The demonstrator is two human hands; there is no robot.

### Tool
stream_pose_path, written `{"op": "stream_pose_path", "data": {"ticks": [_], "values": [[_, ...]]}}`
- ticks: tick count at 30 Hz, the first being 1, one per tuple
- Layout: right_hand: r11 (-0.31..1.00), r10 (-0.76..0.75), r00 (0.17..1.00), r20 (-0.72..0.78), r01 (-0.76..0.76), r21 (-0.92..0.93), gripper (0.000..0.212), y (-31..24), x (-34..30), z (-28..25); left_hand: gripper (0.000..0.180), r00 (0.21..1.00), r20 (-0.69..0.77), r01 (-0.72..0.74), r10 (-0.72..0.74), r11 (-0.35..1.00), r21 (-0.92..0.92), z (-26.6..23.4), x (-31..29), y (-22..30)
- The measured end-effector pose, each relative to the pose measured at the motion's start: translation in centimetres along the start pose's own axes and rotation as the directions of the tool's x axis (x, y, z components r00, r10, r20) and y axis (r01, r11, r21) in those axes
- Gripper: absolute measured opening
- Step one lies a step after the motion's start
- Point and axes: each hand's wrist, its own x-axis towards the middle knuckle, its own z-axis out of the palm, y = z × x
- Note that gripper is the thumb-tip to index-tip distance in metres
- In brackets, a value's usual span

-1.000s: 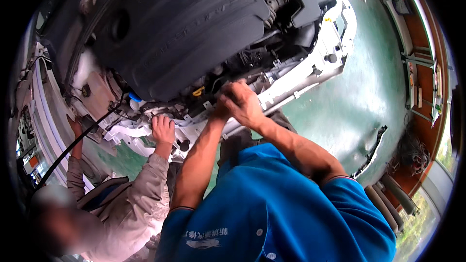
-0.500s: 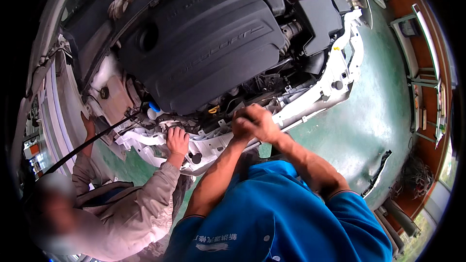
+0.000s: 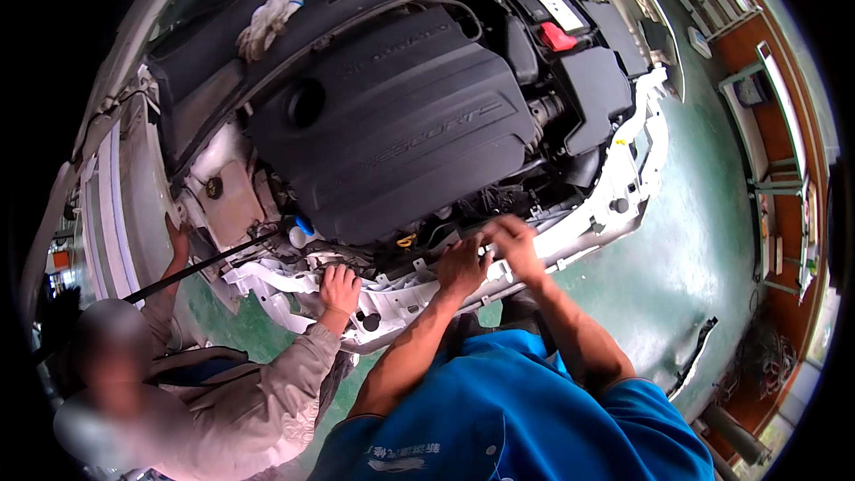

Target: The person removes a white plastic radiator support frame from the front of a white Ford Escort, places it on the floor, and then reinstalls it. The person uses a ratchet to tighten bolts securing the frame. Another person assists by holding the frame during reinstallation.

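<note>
My left hand [image 3: 464, 267] is closed above the white front crossmember [image 3: 401, 301] of a car with its hood up; what its curled fingers hold, if anything, I cannot make out. Close beside it, my right hand [image 3: 517, 248] hovers over the same rail, its fingers smeared by motion. Behind both hands lies the black plastic engine cover [image 3: 410, 125]. A yellow dipstick handle [image 3: 406, 240] shows just left of my left hand.
At the left a co-worker's hand [image 3: 340, 289] rests on the crossmember. A black prop rod [image 3: 205, 260] slants past a blue cap [image 3: 305, 224]. White gloves [image 3: 270, 21] lie near the windshield. A black strip [image 3: 693, 356] lies on the green floor [image 3: 704, 205]; shelves [image 3: 770, 169] line the right.
My hands, clasped together before, have come apart; the right has moved rightward. The view has shifted, so the car sits slightly lower and further right in the picture.
</note>
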Motion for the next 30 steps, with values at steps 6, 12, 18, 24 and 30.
{"op": "stream_pose_path", "data": {"ticks": [6, 12, 18, 24, 30], "values": [[0.790, -0.417, 0.909, -0.027, 0.347, -0.506, 0.026, 3.7, -1.8, 3.1, 0.029, 0.992, -0.116, 0.042, -0.053, 0.994, -0.098, -0.5, -0.3, 1.3], [0.895, -0.267, 0.952, 0.149, 0.302, -0.329, 0.019, 0.1, -1.7, 3.1, 0.026, 0.998, -0.060, -0.025, 0.017, 0.990, -0.140, 0.6, -0.7, -0.6], [0.980, 0.104, 0.925, -0.365, -0.034, 0.195, 0.020, 5.2, 2.5, -2.6, 0.039, 0.996, -0.007, 0.091, -0.093, 0.984, -0.154, -1.8, 0.4, 1.7], [0.852, -0.329, 0.930, 0.161, 0.366, -0.373, 0.023, -1.1, -2.1, 6.0, 0.025, 0.970, -0.244, -0.155, 0.020, 0.822, -0.548, 5.1, -1.8, -3.6], [0.996, 0.050, 0.957, -0.287, -0.026, 0.087, 0.014, 3.2, 1.5, -2.8, 0.037, 0.997, 0.024, 0.074, -0.070, 0.982, -0.171, -2.9, 0.3, 1.4]]}}
